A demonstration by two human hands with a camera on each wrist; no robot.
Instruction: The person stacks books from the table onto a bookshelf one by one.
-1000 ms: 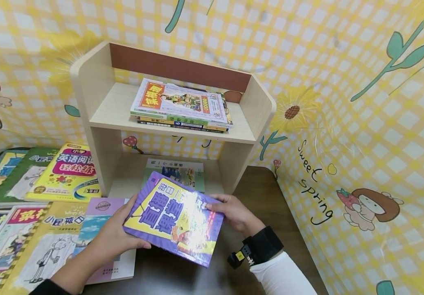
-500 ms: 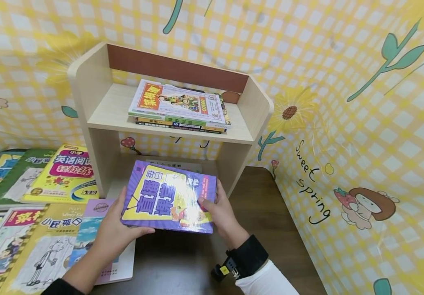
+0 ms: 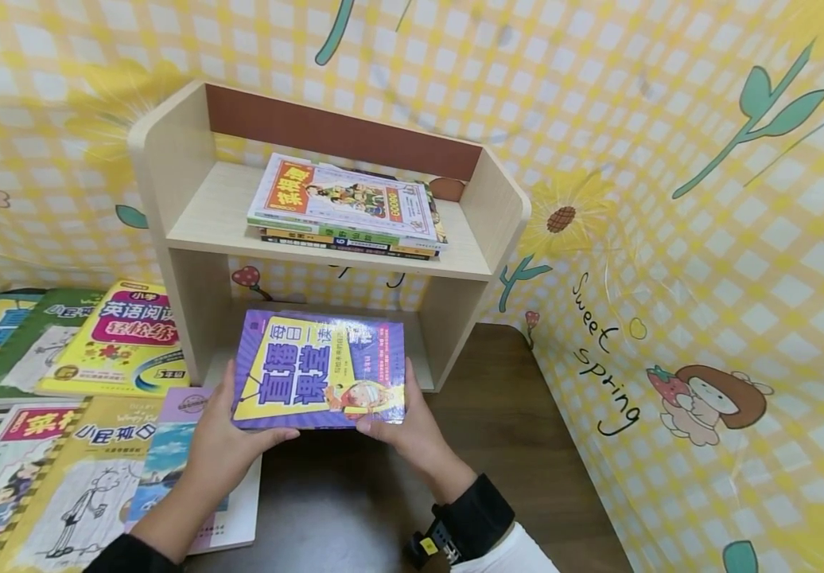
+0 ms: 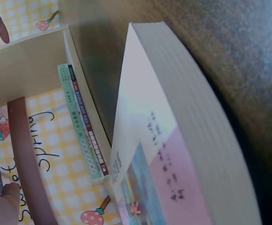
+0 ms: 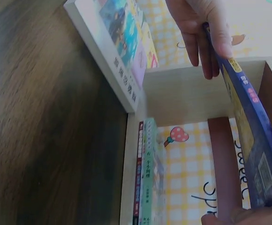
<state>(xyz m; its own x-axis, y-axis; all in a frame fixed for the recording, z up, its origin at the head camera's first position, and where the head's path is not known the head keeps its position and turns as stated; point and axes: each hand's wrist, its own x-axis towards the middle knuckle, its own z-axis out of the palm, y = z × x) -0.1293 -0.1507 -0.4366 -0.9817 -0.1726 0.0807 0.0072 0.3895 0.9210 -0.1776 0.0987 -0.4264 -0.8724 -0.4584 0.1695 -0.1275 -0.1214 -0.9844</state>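
Note:
In the head view a purple and yellow book (image 3: pixel 322 370) is held up in front of the lower shelf, cover facing me. My left hand (image 3: pixel 222 450) grips its left edge, thumb along the bottom edge and fingers behind. On the other side my right hand (image 3: pixel 415 434) holds the lower right corner, thumb at the front. The right wrist view shows the book (image 5: pixel 248 122) edge-on between both hands, raised above the lower shelf. There a green-spined book (image 5: pixel 148 173) lies on a dark-spined one; in the head view the held book hides them.
A pale wooden bookshelf (image 3: pixel 193 318) stands at the back of the dark table (image 3: pixel 519 446). Its upper shelf bears a stack of books (image 3: pixel 343 203). Several books, such as a yellow one (image 3: pixel 118 342) and a purple-blue one (image 3: pixel 186 406), lie at the left.
The book has turned from tilted to nearly level and moved slightly left, nearer the lower shelf. My right hand has shifted left and down to the book's lower right corner.

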